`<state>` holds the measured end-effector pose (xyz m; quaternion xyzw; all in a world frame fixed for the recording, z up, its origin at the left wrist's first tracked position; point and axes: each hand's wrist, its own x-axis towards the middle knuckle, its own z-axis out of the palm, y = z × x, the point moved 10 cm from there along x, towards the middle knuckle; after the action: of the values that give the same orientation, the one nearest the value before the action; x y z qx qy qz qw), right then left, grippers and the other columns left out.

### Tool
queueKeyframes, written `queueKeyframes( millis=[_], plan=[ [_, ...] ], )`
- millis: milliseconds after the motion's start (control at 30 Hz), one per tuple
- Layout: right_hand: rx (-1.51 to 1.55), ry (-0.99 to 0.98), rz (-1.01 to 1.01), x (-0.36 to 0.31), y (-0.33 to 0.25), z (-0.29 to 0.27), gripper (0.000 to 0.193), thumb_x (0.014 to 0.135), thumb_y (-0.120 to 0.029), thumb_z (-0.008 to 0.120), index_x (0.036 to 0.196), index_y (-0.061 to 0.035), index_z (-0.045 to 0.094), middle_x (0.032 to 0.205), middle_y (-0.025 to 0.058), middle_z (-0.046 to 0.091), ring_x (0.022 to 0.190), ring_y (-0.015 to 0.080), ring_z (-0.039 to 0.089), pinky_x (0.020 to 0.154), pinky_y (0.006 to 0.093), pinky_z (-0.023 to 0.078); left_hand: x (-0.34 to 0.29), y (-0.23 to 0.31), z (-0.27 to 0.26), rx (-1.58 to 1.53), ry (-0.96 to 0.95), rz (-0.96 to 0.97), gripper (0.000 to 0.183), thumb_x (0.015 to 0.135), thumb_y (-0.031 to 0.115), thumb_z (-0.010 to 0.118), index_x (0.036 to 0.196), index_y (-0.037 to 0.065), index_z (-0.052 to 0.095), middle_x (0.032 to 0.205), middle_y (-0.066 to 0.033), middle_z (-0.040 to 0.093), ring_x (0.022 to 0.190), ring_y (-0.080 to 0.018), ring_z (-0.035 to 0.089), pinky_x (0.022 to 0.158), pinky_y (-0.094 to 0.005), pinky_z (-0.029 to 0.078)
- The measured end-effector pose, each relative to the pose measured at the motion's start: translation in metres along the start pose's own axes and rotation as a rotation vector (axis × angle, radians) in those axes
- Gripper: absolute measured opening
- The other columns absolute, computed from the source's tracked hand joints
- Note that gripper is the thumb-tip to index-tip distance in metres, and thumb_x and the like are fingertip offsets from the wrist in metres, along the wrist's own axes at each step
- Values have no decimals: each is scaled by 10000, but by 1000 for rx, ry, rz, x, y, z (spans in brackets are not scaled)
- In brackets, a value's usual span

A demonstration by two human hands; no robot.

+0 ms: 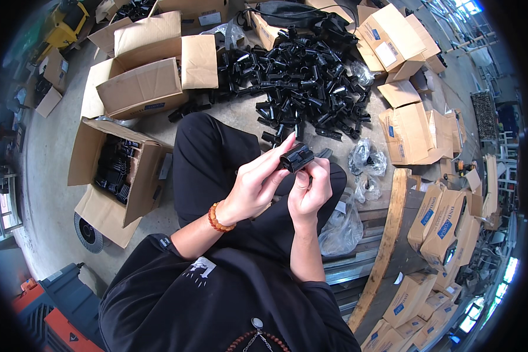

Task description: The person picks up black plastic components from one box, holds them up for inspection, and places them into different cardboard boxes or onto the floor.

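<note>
Above my crossed legs, both hands hold a black tubular pipe fitting (297, 157) with an open, clamp-like end. My left hand (253, 186), a beaded bracelet on its wrist, grips the fitting's left side between the thumb and extended fingers. On the other side, my right hand (311, 190) is closed around its right part, thumb up against it. My fingers hide some of the fitting's underside. Beyond my hands, a large heap of similar black fittings (302, 82) covers the floor.
An open carton (141, 188) with black parts inside stands to my left, behind it another open carton (141, 91). Clear plastic bags (341, 229), a wooden plank (387, 246) and stacked cartons (440, 220) lie on the right. A grey and orange case (70, 305) is near left.
</note>
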<state>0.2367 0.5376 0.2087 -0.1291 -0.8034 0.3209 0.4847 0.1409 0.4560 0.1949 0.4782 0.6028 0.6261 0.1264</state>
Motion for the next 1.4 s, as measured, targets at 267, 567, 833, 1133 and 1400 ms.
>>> queueKeyframes(
  millis=[267, 567, 833, 1133, 1400],
  plan=[
    [-65, 15, 121, -1, 5, 1, 329, 1018, -241, 491, 812, 10, 545, 777, 142, 580, 666, 312, 564, 594, 393, 455, 0, 5, 1, 20, -5, 33, 534, 876, -59, 603, 1389, -50, 454, 1414, -211, 502, 1222, -338, 574, 995, -351, 471],
    [265, 2, 452, -10, 26, 10, 415, 1058, -281, 410, 853, 41, 573, 735, 65, 547, 624, 122, 522, 549, 264, 392, 0, 0, 3, -5, -23, -9, 518, 879, -59, 599, 1379, -49, 463, 1427, -203, 491, 1213, -336, 580, 984, -347, 477],
    [282, 115, 451, -18, 33, 6, 404, 1054, -352, 414, 947, 19, 533, 802, 15, 540, 661, 57, 467, 557, 207, 351, -2, -5, 6, -100, -50, -113, 431, 901, -27, 588, 1323, -69, 509, 1436, -209, 483, 1192, -326, 597, 962, -331, 479],
    [132, 194, 221, -9, 9, -12, 327, 1041, -253, 378, 859, -8, 494, 741, 71, 532, 594, 120, 436, 537, 247, 342, -11, -29, 22, -402, -40, -222, 391, 961, 17, 529, 1344, -58, 504, 1436, -187, 496, 1129, -185, 611, 939, -292, 472],
    [118, 84, 156, -2, 4, -13, 47, 865, 5, 589, 878, 22, 547, 741, 98, 553, 641, 165, 512, 588, 272, 438, -8, -28, 23, -504, -33, -293, 455, 984, 12, 496, 1430, -34, 423, 1397, -147, 536, 1122, -121, 573, 951, -265, 458]
  ],
)
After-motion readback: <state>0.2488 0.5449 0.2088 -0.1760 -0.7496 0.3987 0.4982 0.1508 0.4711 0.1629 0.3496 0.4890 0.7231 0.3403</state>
